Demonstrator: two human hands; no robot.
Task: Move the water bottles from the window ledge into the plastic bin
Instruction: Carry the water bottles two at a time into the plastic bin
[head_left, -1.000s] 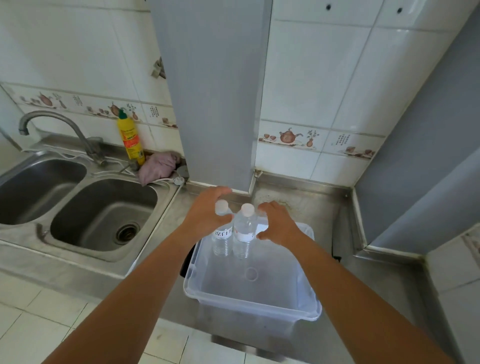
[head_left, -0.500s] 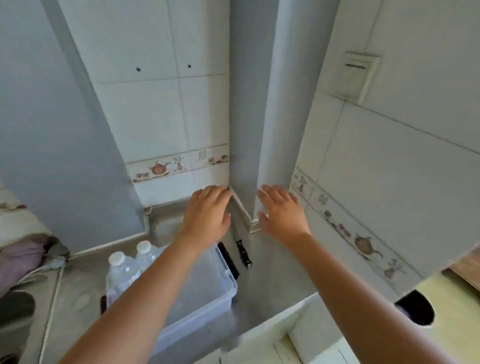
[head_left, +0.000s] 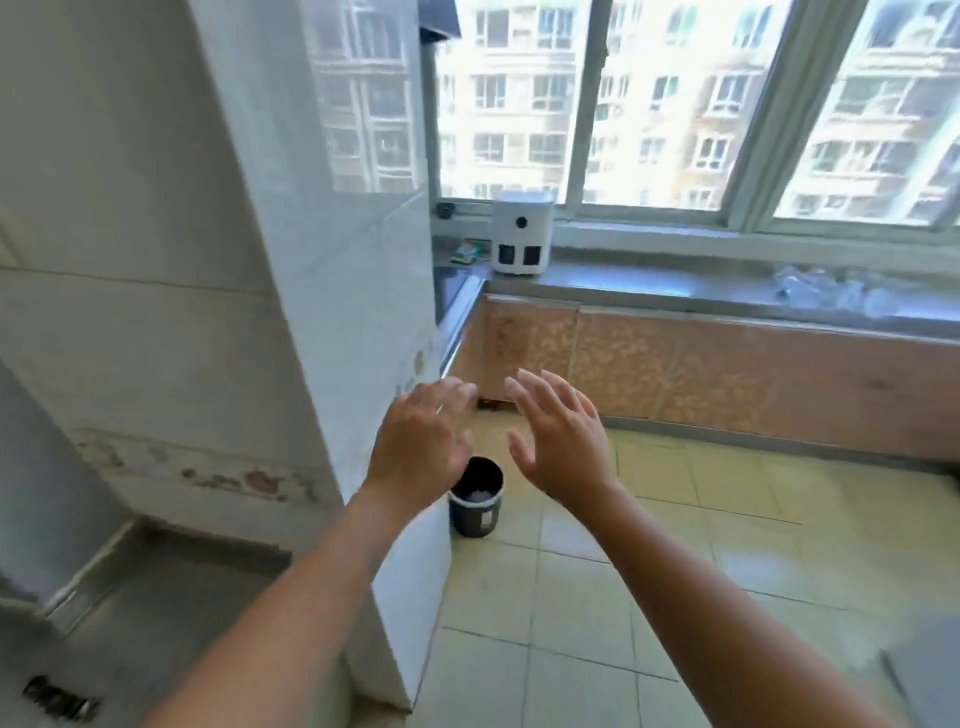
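Note:
Several clear water bottles (head_left: 826, 291) lie blurred on the grey window ledge (head_left: 649, 283) at the far right, under the window. My left hand (head_left: 421, 441) and my right hand (head_left: 558, 434) are raised side by side in mid-air, both empty with fingers spread, far short of the ledge. The plastic bin is out of view.
A white tiled pillar (head_left: 332, 312) stands close on my left. A dark waste bin (head_left: 477, 496) sits on the tiled floor just beyond my hands. A white appliance (head_left: 521, 231) stands on the ledge's left end. Cabinet doors (head_left: 727, 374) run below the ledge.
My hands let go of two bottles in the bin. My view has swung right from the bin and the counter corner to the window ledge. Both hands stay empty and raised.

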